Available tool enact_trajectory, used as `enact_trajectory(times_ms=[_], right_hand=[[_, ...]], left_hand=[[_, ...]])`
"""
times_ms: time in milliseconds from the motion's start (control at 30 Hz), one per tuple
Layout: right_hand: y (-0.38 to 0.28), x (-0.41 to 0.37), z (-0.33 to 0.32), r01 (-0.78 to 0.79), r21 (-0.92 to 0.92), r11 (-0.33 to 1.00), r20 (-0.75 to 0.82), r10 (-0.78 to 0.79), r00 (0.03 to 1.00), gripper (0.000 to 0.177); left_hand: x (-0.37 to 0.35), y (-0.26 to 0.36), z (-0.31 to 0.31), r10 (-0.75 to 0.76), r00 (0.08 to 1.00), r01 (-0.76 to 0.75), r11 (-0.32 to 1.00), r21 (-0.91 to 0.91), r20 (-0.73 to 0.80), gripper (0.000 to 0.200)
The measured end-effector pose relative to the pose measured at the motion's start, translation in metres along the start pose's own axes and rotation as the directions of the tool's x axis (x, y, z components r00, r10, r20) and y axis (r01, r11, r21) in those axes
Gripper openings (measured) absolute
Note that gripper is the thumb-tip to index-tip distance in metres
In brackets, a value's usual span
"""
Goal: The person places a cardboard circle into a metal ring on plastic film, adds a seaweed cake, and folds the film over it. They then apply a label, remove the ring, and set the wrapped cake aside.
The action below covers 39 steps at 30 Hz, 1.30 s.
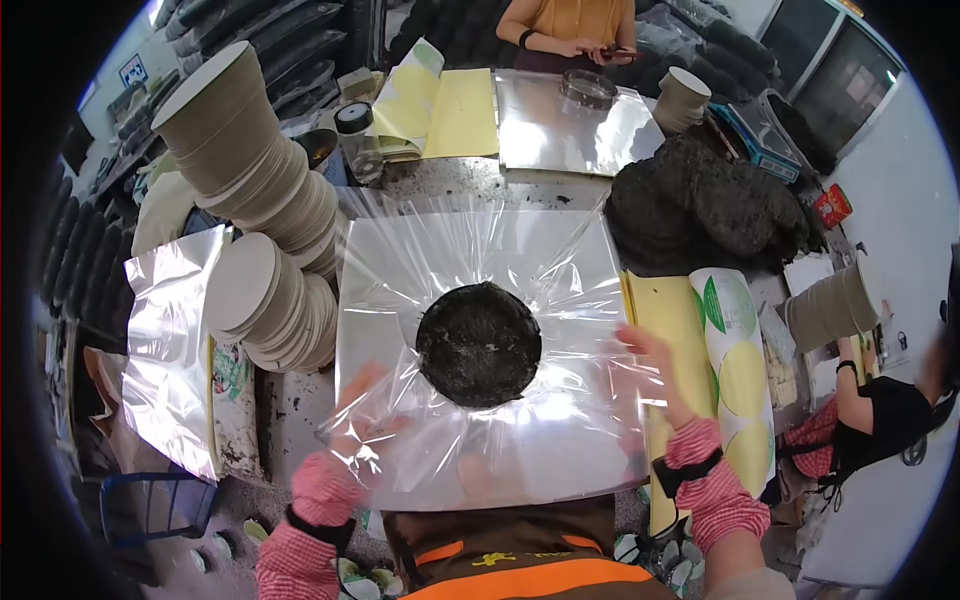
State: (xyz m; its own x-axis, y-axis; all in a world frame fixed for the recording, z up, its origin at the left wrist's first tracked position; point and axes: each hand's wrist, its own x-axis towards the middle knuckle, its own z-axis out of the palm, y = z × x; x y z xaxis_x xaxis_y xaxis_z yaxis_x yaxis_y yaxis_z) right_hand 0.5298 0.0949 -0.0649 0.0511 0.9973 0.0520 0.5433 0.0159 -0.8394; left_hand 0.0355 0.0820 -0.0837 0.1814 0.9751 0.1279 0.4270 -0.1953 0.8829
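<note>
A round, dark, rough-surfaced cake (478, 345) of pressed material lies at the middle of a stack of clear plastic film sheets (540, 450). Creases in the film radiate outward from the cake. To the cake's lower left, my left hand (365, 415) is at loose, crumpled film; motion blur and glare smear its fingers, so its grip cannot be made out. On the other side, my right hand (655, 365) is over the right edge of the film, fingers stretched toward the cake and slightly blurred. It appears to hold nothing.
Tall stacks of round grey discs (270, 290) stand at left. Dark cakes (700, 205) are piled back right, beside yellow label sheets (735, 350). A clear jar (360, 145) stands behind. One person (570, 30) is across the table; another (880, 425) works at right.
</note>
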Motion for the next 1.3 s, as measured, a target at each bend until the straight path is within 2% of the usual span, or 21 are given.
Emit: enact_trajectory(times_ms=[133, 200, 233, 300, 333, 400, 500, 567, 633, 700, 800, 867, 933, 1000, 1067, 1100, 1133, 1167, 1200, 1267, 1300], right_hand=[[-0.073, -0.024, 0.084, 0.252, 0.007, 0.968, 0.152, -0.250, 0.956, 0.085], [-0.062, -0.008, 0.113, 0.218, 0.324, 0.920, 0.301, -0.319, 0.899, 0.111], [-0.054, -0.006, 0.117, 0.224, 0.324, 0.919, 0.295, -0.323, 0.899, 0.111], [-0.039, -0.010, 0.120, 0.399, -0.216, 0.891, 0.247, -0.345, 0.905, 0.124], [-0.047, -0.004, 0.116, 0.392, -0.218, 0.894, 0.251, -0.337, 0.907, 0.124], [-0.089, 0.015, 0.105, 0.317, 0.325, 0.891, -0.024, -0.327, 0.945, 0.125], [-0.139, 0.024, 0.124, 0.642, 0.015, 0.767, -0.038, -0.641, 0.766, 0.068], [-0.138, 0.029, 0.131, 0.745, -0.100, 0.660, 0.016, -0.747, 0.664, 0.055], [-0.138, 0.022, 0.131, 0.521, -0.150, 0.840, 0.097, -0.512, 0.854, 0.038], [-0.139, 0.024, 0.139, 0.506, -0.246, 0.827, 0.189, -0.471, 0.862, 0.039], [-0.135, 0.028, 0.130, 0.595, -0.283, 0.752, 0.271, -0.532, 0.802, 0.029], [-0.128, 0.031, 0.107, 0.630, 0.291, 0.720, -0.087, -0.636, 0.766, 0.023], [-0.104, 0.036, 0.102, 0.392, 0.471, 0.790, -0.358, -0.236, 0.904, 0.029], [-0.122, 0.078, 0.112, 0.150, 0.647, 0.748, -0.243, 0.015, 0.970, 0.045], [-0.136, 0.085, 0.132, 0.224, 0.705, 0.673, -0.076, -0.243, 0.967, 0.060], [-0.147, 0.078, 0.136, 0.374, 0.643, 0.669, -0.073, -0.433, 0.899, 0.041], [-0.152, 0.070, 0.124, 0.507, 0.405, 0.761, 0.081, -0.582, 0.809, 0.040], [-0.141, 0.072, 0.124, 0.619, 0.402, 0.674, 0.084, -0.701, 0.709, 0.037], [-0.126, 0.073, 0.129, 0.714, 0.401, 0.574, 0.094, -0.801, 0.591, 0.037], [-0.118, 0.059, 0.130, 0.185, 0.615, 0.766, 0.140, -0.338, 0.931, 0.042], [-0.115, 0.057, 0.133, -0.021, 0.771, 0.636, 0.093, -0.080, 0.992, 0.031]], left_hand=[[0.032, 0.066, 0.057, 0.430, 0.903, -0.425, 0.898, 0.117, -0.020, 0.065], [0.053, 0.068, 0.072, 0.553, 0.808, -0.585, 0.794, 0.166, 0.203, 0.068], [0.053, 0.070, 0.077, 0.429, 0.891, -0.453, 0.842, 0.292, 0.146, 0.057], [0.058, 0.082, 0.083, 0.253, 0.959, -0.284, 0.875, 0.391, 0.132, 0.051], [0.056, 0.088, 0.086, 0.052, 0.993, -0.096, 0.871, 0.481, 0.104, 0.046], [0.050, 0.096, 0.094, 0.048, 0.998, -0.061, 0.892, 0.448, 0.040, 0.043], [0.053, 0.093, 0.092, 0.128, 0.991, -0.123, 0.853, 0.507, 0.024, 0.053], [0.053, 0.087, 0.080, 0.289, 0.951, -0.232, 0.903, 0.360, -0.111, 0.066], [0.062, 0.085, 0.065, 0.225, 0.941, -0.188, 0.968, 0.165, -0.253, 0.074], [0.077, 0.101, 0.059, 0.193, 0.943, -0.245, 0.954, -0.173, -0.269, 0.079], [0.084, 0.116, 0.092, 0.366, 0.924, -0.349, 0.925, 0.148, -0.109, 0.067], [0.080, 0.103, 0.104, 0.432, 0.888, -0.363, 0.868, 0.338, -0.158, 0.052], [0.077, 0.095, 0.107, 0.428, 0.900, -0.363, 0.837, 0.410, -0.076, 0.048], [0.074, 0.105, 0.109, 0.295, 0.954, -0.246, 0.867, 0.433, -0.048, 0.041], [0.076, 0.103, 0.105, 0.250, 0.963, -0.230, 0.958, 0.169, -0.104, 0.038], [0.082, 0.109, 0.102, 0.258, 0.960, -0.237, 0.955, 0.178, -0.107, 0.038], [0.085, 0.122, 0.098, 0.097, 0.965, -0.158, 0.956, -0.246, -0.244, 0.035], [0.087, 0.129, 0.096, -0.112, 0.947, -0.111, 0.766, -0.633, -0.301, 0.033], [0.087, 0.126, 0.093, -0.122, 0.943, -0.110, 0.764, -0.635, -0.310, 0.033], [0.080, 0.116, 0.094, 0.288, 0.950, -0.270, 0.952, 0.146, -0.118, 0.027], [0.077, 0.112, 0.106, 0.350, 0.932, -0.306, 0.898, 0.318, -0.093, 0.026]])
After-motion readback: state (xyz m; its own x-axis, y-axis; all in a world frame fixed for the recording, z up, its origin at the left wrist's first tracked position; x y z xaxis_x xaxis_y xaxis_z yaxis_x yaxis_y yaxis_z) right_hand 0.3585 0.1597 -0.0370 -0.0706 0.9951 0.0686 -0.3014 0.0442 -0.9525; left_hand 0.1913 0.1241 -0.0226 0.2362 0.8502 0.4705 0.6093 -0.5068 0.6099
